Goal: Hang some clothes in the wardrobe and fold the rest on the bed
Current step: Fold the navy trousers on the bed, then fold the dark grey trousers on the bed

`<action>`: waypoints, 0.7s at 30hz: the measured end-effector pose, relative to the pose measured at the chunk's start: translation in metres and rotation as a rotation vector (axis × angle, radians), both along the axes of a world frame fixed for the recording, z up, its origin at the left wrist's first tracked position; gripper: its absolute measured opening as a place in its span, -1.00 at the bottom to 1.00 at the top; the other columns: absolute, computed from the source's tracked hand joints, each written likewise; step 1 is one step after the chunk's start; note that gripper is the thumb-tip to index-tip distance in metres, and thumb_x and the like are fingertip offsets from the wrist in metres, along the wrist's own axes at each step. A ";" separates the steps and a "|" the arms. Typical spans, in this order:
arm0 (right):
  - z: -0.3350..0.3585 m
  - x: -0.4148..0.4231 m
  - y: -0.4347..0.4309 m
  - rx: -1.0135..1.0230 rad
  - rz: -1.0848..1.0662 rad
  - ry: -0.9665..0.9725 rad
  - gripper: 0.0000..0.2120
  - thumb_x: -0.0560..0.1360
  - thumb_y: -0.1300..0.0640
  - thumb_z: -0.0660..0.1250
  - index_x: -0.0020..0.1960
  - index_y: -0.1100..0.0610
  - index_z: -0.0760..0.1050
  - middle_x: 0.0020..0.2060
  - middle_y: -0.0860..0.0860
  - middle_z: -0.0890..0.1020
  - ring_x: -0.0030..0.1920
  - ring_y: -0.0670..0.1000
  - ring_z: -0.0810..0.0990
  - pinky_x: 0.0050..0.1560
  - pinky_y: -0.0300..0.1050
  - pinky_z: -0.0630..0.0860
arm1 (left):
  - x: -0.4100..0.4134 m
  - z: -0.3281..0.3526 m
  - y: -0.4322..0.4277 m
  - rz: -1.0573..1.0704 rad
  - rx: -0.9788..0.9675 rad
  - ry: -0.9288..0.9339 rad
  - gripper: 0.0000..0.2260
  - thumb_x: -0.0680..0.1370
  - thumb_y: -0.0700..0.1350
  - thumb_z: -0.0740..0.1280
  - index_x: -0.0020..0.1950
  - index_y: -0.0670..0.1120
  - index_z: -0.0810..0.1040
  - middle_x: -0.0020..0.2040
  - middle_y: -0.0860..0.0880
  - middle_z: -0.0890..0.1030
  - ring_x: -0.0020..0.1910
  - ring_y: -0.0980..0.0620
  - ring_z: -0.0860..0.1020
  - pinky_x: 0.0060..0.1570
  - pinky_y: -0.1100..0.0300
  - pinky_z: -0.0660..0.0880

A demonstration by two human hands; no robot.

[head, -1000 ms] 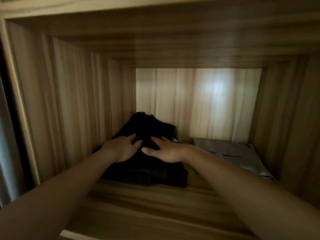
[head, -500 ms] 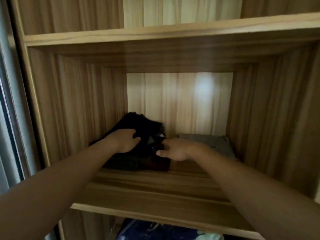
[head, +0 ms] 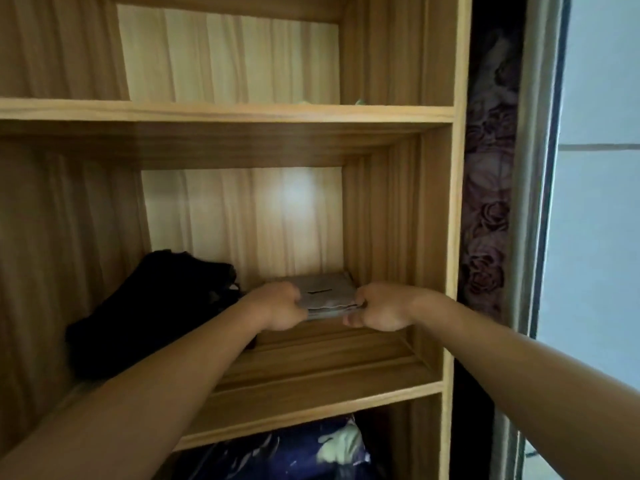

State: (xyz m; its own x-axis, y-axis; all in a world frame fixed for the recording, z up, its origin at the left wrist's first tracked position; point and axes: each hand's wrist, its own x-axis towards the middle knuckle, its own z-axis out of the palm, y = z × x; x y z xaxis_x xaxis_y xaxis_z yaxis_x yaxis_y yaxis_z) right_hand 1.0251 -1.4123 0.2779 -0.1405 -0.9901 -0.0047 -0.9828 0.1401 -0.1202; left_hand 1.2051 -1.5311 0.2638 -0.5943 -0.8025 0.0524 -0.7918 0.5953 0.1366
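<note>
One folded grey garment (head: 325, 289) lies at the back right of the middle shelf (head: 311, 400) in the wardrobe. Its long side runs left to right and its near edge faces me. It sits straight ahead of both hands, neither nearer than the other. My left hand (head: 277, 306) is on its left front corner, my right hand (head: 379, 308) on its right front corner. My fingers (head: 294, 299) are curled tight on that front edge, pinching the layers. A heap of black clothes (head: 152, 306) lies just beside it on the left, partly behind my left forearm.
</note>
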 end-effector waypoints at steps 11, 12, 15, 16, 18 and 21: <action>-0.034 0.029 0.123 -0.025 -0.489 -0.025 -0.46 0.60 -0.22 0.23 0.43 0.10 0.45 0.38 0.10 0.52 0.34 0.16 0.50 0.27 -0.02 0.44 | -0.024 -0.027 0.065 -0.382 -0.066 -0.046 -0.58 0.60 0.15 0.25 0.36 -0.05 0.54 0.29 -0.06 0.57 0.20 -0.07 0.55 0.10 0.10 0.50; -0.038 0.032 0.140 -0.012 -0.551 -0.002 -0.40 0.59 -0.28 0.22 0.45 0.10 0.43 0.39 0.10 0.50 0.34 0.17 0.49 0.27 -0.01 0.44 | -0.029 -0.028 0.080 -0.434 -0.061 -0.022 -0.60 0.60 0.15 0.26 0.31 -0.06 0.56 0.25 -0.06 0.59 0.17 -0.08 0.56 0.10 0.08 0.51; -0.048 0.035 0.203 0.012 -0.724 0.018 -0.36 0.57 -0.33 0.22 0.41 0.13 0.44 0.36 0.11 0.52 0.31 0.16 0.51 0.25 0.00 0.46 | -0.048 -0.033 0.129 -0.613 -0.044 0.024 -0.67 0.60 0.12 0.26 0.11 -0.13 0.60 0.09 -0.07 0.62 0.05 -0.08 0.58 -0.03 0.14 0.49; -0.051 0.036 0.226 0.017 -0.783 0.012 -0.37 0.57 -0.32 0.23 0.42 0.13 0.43 0.38 0.10 0.51 0.34 0.16 0.49 0.28 0.00 0.44 | -0.055 -0.035 0.146 -0.669 -0.028 0.028 -0.69 0.61 0.10 0.26 0.05 -0.15 0.57 0.05 -0.07 0.60 0.01 -0.07 0.58 -0.07 0.14 0.45; -0.055 0.040 0.272 0.019 -0.904 -0.011 -0.37 0.58 -0.30 0.25 0.45 0.12 0.41 0.41 0.08 0.48 0.37 0.13 0.46 0.30 -0.01 0.39 | -0.070 -0.039 0.179 -0.765 -0.006 0.002 -0.72 0.63 0.08 0.26 0.04 -0.14 0.53 0.03 -0.07 0.56 -0.03 -0.07 0.57 -0.09 0.10 0.47; -0.061 0.049 0.337 0.037 -1.074 -0.018 -0.41 0.57 -0.29 0.25 0.42 0.10 0.42 0.37 0.07 0.51 0.32 0.12 0.49 0.27 0.00 0.41 | -0.090 -0.047 0.225 -0.894 -0.024 -0.052 -0.60 0.64 0.09 0.23 0.30 -0.17 0.54 0.30 -0.13 0.55 0.18 -0.08 0.55 0.14 0.08 0.50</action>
